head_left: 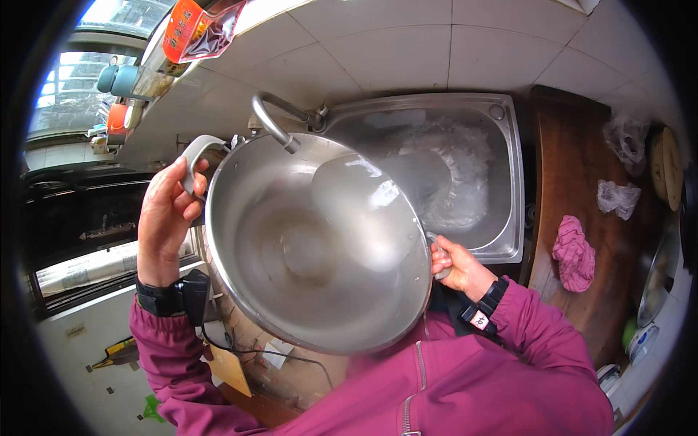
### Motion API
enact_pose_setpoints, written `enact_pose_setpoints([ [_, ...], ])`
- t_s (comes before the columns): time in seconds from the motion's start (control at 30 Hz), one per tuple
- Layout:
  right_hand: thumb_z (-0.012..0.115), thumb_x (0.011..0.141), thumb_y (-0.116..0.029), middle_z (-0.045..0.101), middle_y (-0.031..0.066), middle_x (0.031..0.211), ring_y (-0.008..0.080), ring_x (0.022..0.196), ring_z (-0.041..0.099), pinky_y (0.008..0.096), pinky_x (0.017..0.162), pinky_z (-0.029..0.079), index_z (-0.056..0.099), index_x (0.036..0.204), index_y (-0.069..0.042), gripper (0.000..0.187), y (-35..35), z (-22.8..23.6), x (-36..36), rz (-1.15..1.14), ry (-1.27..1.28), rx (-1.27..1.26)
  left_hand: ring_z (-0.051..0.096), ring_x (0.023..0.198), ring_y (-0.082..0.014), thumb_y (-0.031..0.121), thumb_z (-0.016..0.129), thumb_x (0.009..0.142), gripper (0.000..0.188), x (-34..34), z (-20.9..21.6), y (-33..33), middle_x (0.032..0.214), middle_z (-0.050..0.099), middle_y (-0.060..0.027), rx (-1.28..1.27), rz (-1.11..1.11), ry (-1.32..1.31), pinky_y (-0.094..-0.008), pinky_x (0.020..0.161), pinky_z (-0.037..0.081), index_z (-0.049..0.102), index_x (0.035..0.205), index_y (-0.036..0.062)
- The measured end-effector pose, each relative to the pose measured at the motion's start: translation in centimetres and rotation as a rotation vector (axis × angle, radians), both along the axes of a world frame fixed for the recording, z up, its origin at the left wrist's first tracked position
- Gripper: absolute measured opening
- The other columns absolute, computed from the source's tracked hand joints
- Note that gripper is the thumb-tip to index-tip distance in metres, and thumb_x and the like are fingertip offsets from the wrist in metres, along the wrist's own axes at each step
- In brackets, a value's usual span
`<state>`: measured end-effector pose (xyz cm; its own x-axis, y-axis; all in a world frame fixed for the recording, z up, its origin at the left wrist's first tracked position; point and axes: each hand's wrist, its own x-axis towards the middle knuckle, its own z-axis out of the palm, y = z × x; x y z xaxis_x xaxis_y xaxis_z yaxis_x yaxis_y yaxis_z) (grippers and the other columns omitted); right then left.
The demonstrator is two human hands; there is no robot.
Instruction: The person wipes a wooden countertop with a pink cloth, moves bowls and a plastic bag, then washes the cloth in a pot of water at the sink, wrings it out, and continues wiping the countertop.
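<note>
Left hand [169, 203]: raised, fingers curled round a grey loop handle [191, 158]. Right hand [463, 270]: lower, closed on the opposite handle [443, 274]. Wide round metal pan [273, 218]: between both hands, far-right rim over a rectangular steel sink [515, 182]; base brownish. Sink contents [465, 182]: clear, rippled; water or plastic, I cannot tell.

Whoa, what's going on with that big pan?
A person's left hand and right hand each hold a handle of the big metal pan. From here it covers part of the sink, and the faucet seems to reach over its rim. A pink cloth lies on the wooden counter to the right.
</note>
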<state>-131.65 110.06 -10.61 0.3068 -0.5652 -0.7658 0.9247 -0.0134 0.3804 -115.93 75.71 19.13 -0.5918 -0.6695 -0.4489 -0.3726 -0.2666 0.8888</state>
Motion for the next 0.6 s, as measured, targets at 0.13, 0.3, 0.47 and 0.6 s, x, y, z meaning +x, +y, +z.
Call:
enact_pose_setpoints([
  [0.13, 0.044, 0.099, -0.031, 0.039, -0.0034, 0.062, 0.0045, 0.045, 0.034, 0.0188, 0.046, 0.033, 0.049, 0.085, -0.003, 0.031, 0.3, -0.4, 0.3, -0.032, -0.14, 0.008, 0.05, 0.057, -0.0064, 0.025, 0.049, 0.096, 0.032, -0.6, 0.0, 0.5, 0.071, 0.058, -0.0049, -0.02, -0.013, -0.012, -0.0178, 0.045, 0.037, 0.057, 0.102, -0.0048],
  [0.3, 0.044, 0.099, -0.031, 0.039, -0.0029, 0.063, 0.0048, 0.045, 0.034, 0.0193, 0.046, 0.033, 0.049, 0.083, -0.003, 0.032, 0.8, 0.2, 0.2, -0.002, -0.084, 0.016, 0.049, 0.052, -0.0073, 0.025, 0.047, 0.097, 0.034, 0.3, -0.2, 0.8, 0.069, 0.057, -0.0039, -0.043, 0.069, -0.041, -0.0163, 0.045, 0.039, 0.056, 0.104, -0.0068],
  [0.47, 0.05, 0.096, -0.028, 0.04, -0.0022, 0.063, 0.0052, 0.045, 0.035, 0.0205, 0.048, 0.034, 0.05, 0.083, -0.003, 0.029, 1.4, 2.6, -1.0, -0.072, -0.025, -0.049, 0.048, 0.054, -0.0086, 0.025, 0.048, 0.096, 0.035, 3.0, 0.6, 0.8, 0.067, 0.055, -0.0039, -0.004, 0.091, 0.033, -0.0197, 0.05, 0.042, 0.056, 0.105, -0.0076],
  [0.6, 0.054, 0.094, -0.026, 0.041, -0.0019, 0.062, 0.0052, 0.045, 0.036, 0.0207, 0.049, 0.035, 0.051, 0.083, -0.003, 0.026, 2.2, 5.9, -3.1, -0.058, 0.169, -0.003, 0.043, 0.047, -0.0065, 0.024, 0.047, 0.096, 0.033, 5.6, -0.4, 1.0, 0.064, 0.054, -0.0023, 0.015, 0.138, 0.033, -0.0196, 0.049, 0.04, 0.057, 0.103, -0.0062],
])
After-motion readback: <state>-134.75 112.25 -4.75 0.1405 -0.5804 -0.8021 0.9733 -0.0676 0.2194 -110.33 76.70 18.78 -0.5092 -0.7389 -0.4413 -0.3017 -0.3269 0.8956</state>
